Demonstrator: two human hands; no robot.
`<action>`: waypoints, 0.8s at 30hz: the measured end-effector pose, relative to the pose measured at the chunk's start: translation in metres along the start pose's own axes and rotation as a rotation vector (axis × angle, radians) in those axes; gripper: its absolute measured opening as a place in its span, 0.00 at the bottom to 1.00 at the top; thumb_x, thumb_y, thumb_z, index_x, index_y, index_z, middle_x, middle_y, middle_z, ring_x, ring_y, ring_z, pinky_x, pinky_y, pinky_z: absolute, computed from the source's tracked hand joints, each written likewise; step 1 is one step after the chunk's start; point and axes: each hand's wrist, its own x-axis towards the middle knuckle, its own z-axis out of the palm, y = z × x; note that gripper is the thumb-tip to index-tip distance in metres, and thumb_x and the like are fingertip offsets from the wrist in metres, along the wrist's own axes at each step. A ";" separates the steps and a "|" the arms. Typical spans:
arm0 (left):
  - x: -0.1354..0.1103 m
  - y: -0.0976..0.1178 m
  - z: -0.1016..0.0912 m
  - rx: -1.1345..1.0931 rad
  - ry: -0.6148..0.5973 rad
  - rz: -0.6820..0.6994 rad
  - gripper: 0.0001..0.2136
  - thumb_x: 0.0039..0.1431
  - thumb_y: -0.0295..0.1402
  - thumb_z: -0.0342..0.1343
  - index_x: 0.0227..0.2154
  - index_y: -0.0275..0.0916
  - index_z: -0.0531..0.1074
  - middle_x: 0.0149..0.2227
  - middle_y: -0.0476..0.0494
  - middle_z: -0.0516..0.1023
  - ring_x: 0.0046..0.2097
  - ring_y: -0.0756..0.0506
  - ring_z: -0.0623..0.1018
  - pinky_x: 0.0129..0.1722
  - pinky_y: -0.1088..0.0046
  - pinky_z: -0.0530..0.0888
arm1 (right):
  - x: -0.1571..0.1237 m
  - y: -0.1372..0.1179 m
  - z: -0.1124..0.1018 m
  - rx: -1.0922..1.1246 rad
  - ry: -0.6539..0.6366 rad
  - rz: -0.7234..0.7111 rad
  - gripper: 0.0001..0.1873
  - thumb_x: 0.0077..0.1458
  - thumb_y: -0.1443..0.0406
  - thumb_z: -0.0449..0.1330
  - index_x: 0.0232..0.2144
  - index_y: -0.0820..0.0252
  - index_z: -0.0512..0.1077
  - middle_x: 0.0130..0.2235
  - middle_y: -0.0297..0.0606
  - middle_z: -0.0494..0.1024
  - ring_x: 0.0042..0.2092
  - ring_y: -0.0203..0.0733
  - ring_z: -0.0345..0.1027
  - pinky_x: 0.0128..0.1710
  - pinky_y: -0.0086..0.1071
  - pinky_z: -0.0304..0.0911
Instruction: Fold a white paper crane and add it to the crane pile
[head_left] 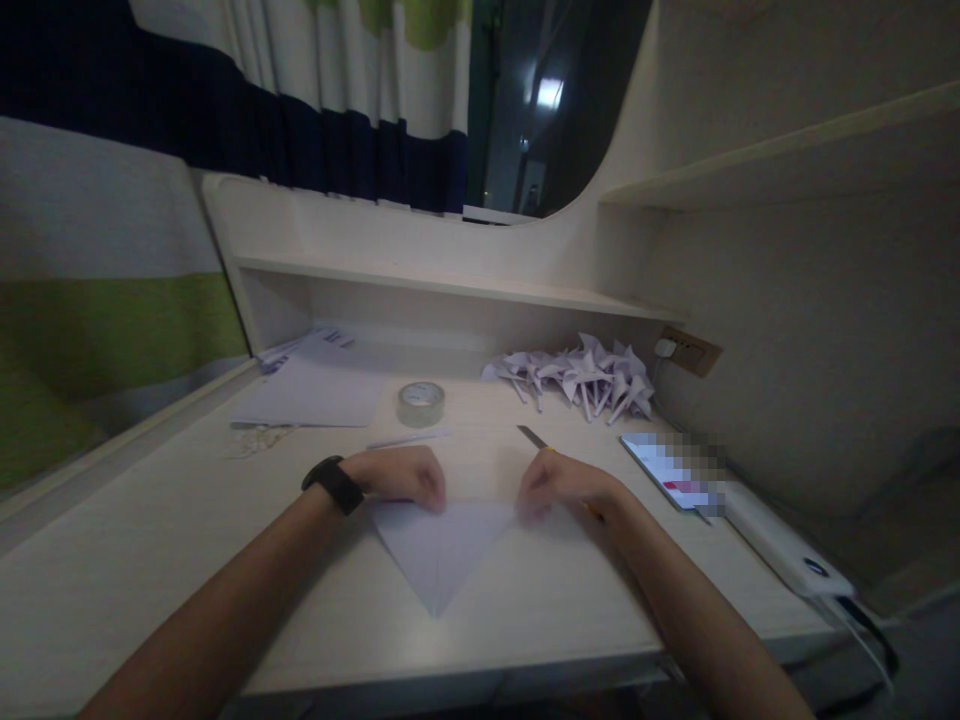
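A sheet of white paper (442,550), folded into a triangle, lies on the desk with one point toward me. My left hand (409,475), a black watch (335,484) on its wrist, is closed at the paper's far edge, fingers curled down against it. At the right corner of the triangle is my right hand (555,483), its fingers curled together and fingertips blurred by motion; whether they grip the corner is hidden. A cutter knife (532,437) with a yellow handle lies partly under my right hand and forearm.
Behind my hands are a roll of clear tape (421,404) and a thin white paper stick (409,437). Paper sheets (315,385) are stacked at back left, small scraps (259,440) before them. Several paper pinwheels (581,375) lie at back right. A phone (664,470) and white power strip (780,540) sit rightward.
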 end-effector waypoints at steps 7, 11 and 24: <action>0.000 0.003 0.004 -0.004 0.006 0.020 0.09 0.49 0.37 0.60 0.29 0.38 0.80 0.30 0.45 0.81 0.30 0.46 0.75 0.31 0.74 0.68 | 0.011 -0.002 0.011 -0.082 0.369 -0.127 0.16 0.49 0.56 0.62 0.31 0.65 0.79 0.30 0.40 0.79 0.30 0.37 0.68 0.31 0.28 0.61; 0.000 0.004 0.005 -0.028 -0.002 0.022 0.09 0.50 0.37 0.59 0.28 0.37 0.80 0.29 0.45 0.81 0.29 0.46 0.75 0.30 0.74 0.67 | 0.029 -0.004 0.038 -0.233 0.235 -0.141 0.16 0.51 0.56 0.61 0.30 0.65 0.79 0.27 0.36 0.78 0.28 0.36 0.66 0.29 0.27 0.58; -0.010 -0.012 -0.006 -0.057 -0.030 -0.002 0.11 0.52 0.38 0.57 0.28 0.36 0.79 0.24 0.46 0.77 0.23 0.51 0.68 0.23 0.77 0.61 | 0.020 0.002 0.021 -0.116 0.197 -0.059 0.19 0.46 0.53 0.64 0.24 0.67 0.77 0.22 0.35 0.74 0.25 0.35 0.62 0.28 0.29 0.57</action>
